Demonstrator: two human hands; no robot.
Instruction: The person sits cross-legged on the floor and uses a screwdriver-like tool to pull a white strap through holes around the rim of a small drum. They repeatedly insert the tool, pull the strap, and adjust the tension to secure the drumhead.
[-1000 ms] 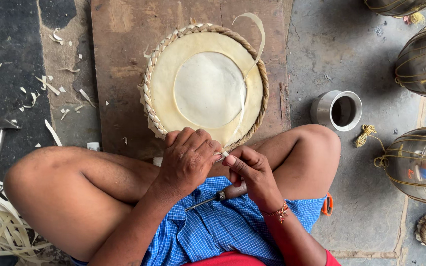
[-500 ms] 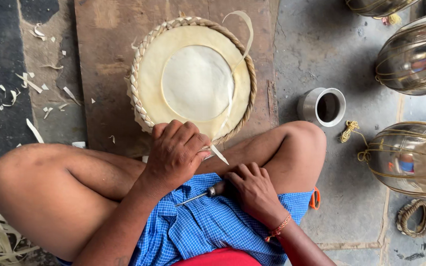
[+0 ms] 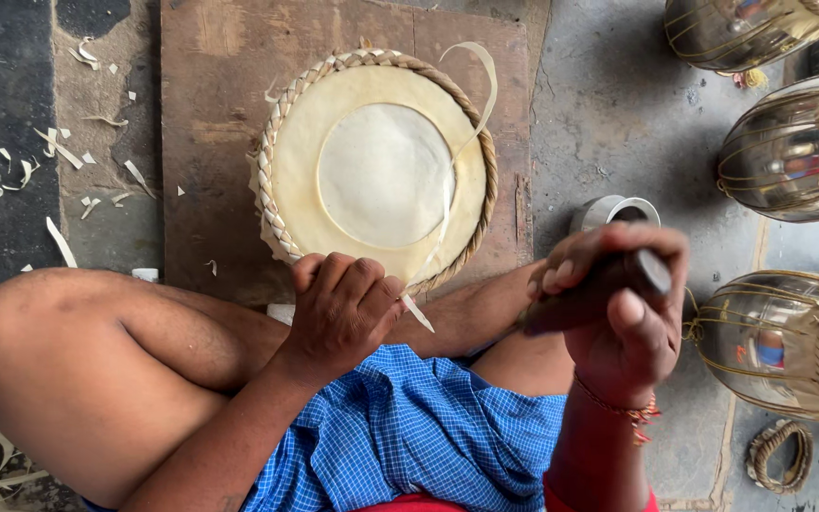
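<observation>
One drumhead (image 3: 383, 171), three metal drums (image 3: 793, 142), perhaps one knife (image 3: 599, 284) in the right hand (image 3: 618, 318)

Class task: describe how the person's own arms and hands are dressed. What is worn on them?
Both forearms are bare, with no sleeves, gloves or rings showing. The left hand wears nothing. The right hand has a red and orange thread bracelet at the wrist.
</observation>
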